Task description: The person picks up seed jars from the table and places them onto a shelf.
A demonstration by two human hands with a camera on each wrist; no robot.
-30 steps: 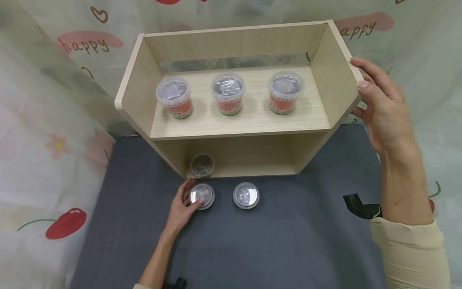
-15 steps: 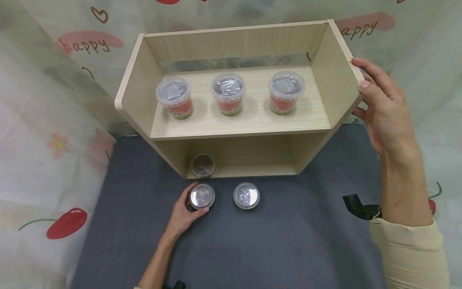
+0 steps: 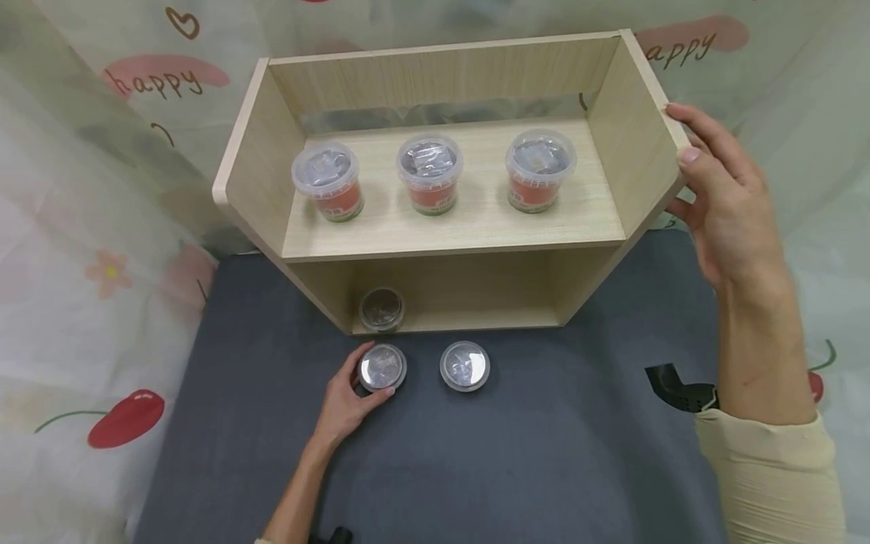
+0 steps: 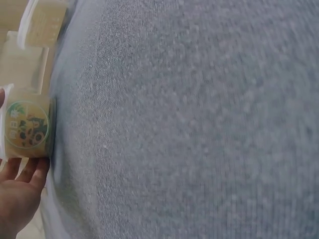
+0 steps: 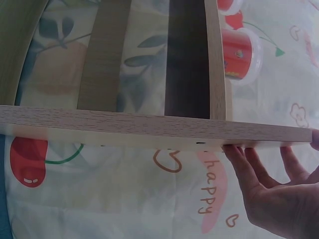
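Note:
My left hand (image 3: 340, 408) holds a lidded clear plastic cup (image 3: 383, 368) on the grey cloth, thumb on its near side and fingers at its far left. In the left wrist view this cup (image 4: 27, 124) bears a round green-edged label. My right hand (image 3: 730, 204) grips the right side panel (image 3: 632, 143) of a pale wooden two-tier shelf (image 3: 476, 230), thumb near its front edge. In the right wrist view, fingertips (image 5: 234, 152) touch the panel's outer face. A second lidded cup (image 3: 465, 366) stands to the right of the held one.
Another clear cup (image 3: 381, 310) stands at the lower tier's left end. Three red-filled lidded cups, the left (image 3: 328, 181), middle (image 3: 430, 175) and right (image 3: 540, 170), line the upper tier. A printed curtain (image 3: 88, 302) surrounds the cloth-covered table (image 3: 544, 453).
My left thumb has shifted from the top of the cup's lid to its near side. The right hand keeps its place on the shelf.

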